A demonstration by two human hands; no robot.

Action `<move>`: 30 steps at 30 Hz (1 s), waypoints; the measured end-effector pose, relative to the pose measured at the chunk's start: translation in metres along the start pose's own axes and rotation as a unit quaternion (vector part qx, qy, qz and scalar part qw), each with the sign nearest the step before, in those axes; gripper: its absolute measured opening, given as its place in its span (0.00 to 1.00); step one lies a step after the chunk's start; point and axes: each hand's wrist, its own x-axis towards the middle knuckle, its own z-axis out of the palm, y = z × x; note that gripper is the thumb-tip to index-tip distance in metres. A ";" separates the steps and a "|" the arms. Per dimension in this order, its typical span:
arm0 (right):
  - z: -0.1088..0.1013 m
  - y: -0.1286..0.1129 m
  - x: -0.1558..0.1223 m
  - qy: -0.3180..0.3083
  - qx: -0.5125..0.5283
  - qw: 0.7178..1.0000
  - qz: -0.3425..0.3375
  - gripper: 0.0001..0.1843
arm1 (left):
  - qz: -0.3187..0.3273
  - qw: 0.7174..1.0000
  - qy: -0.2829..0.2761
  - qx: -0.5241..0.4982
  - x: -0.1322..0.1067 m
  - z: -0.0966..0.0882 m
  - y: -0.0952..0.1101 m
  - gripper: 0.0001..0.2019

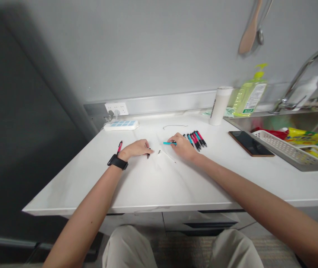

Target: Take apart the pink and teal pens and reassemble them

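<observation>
My left hand (138, 147) is closed, its thumb and finger pinching a small black pen part (148, 153) just above the white countertop (148, 182). To its right, my right hand (181, 146) grips a teal pen barrel (168, 143) that points left out of the fingers. Between the hands lie a thin white pen refill (168, 156) and a small dark piece (159, 152), too small to name surely. Beside my left wrist is a red and black pen (119, 146). Several red, teal and black pens (196, 140) lie side by side just beyond my right hand.
A phone (250, 143) lies right of the pens, by the sink rim (290, 163) and a white basket (282, 145). Along the wall stand a power strip (121, 125), a white cylindrical container (220, 106) and a soap bottle (250, 95). A thin string (175, 125) lies behind the hands.
</observation>
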 end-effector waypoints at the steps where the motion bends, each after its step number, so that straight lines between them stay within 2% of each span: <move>1: -0.001 0.000 0.002 0.013 0.048 0.999 0.017 0.14 | 0.019 1.000 -0.005 0.002 -0.001 -0.001 0.000 0.14; 3: -0.004 0.000 0.006 0.018 0.164 0.984 0.069 0.15 | 0.059 0.998 -0.017 -0.002 -0.002 -0.003 -0.001 0.14; 4: -0.005 0.001 0.008 0.010 0.232 0.967 0.104 0.15 | 0.070 0.997 -0.019 -0.004 -0.002 -0.004 -0.002 0.15; 8: -0.012 0.002 0.010 -0.020 0.483 0.847 0.221 0.10 | 0.088 0.996 -0.027 -0.006 0.000 -0.005 -0.008 0.14; 10: -0.015 0.002 0.010 -0.019 0.540 0.807 0.237 0.07 | 0.095 0.995 -0.033 -0.002 0.000 -0.006 -0.009 0.13; 12: -0.015 0.001 0.009 -0.026 0.562 0.792 0.236 0.05 | 0.098 0.995 -0.031 0.004 -0.001 -0.006 -0.008 0.11; 16: -0.010 0.000 0.008 -0.034 0.572 0.783 0.243 0.04 | 0.098 0.995 -0.022 0.005 -0.003 -0.005 -0.006 0.09; 18: -0.006 0.004 0.008 -0.020 0.555 0.797 0.237 0.07 | 0.099 0.995 -0.013 0.011 -0.003 -0.005 -0.005 0.07; 19: -0.004 0.006 0.008 -0.014 0.533 0.817 0.220 0.09 | 0.097 0.995 -0.009 0.013 -0.003 -0.005 -0.004 0.06; 21: -0.002 0.012 0.009 0.001 0.443 0.879 0.177 0.10 | 0.088 0.996 -0.007 0.005 -0.004 -0.005 -0.004 0.05; 23: 0.000 0.016 0.009 0.038 0.308 0.945 0.103 0.07 | 0.078 0.997 -0.009 -0.010 -0.004 -0.004 -0.003 0.06; 24: 0.001 0.017 0.009 0.055 0.243 0.966 0.061 0.06 | 0.076 0.997 -0.008 -0.017 -0.004 -0.004 -0.003 0.07; 27: 0.003 0.015 0.007 0.060 0.108 0.992 -0.025 0.05 | 0.083 0.996 -0.002 -0.024 -0.004 -0.004 -0.003 0.09; 30: 0.004 0.011 0.003 0.017 0.039 0.998 -0.045 0.07 | 0.097 0.995 -0.001 -0.014 -0.004 -0.004 -0.004 0.09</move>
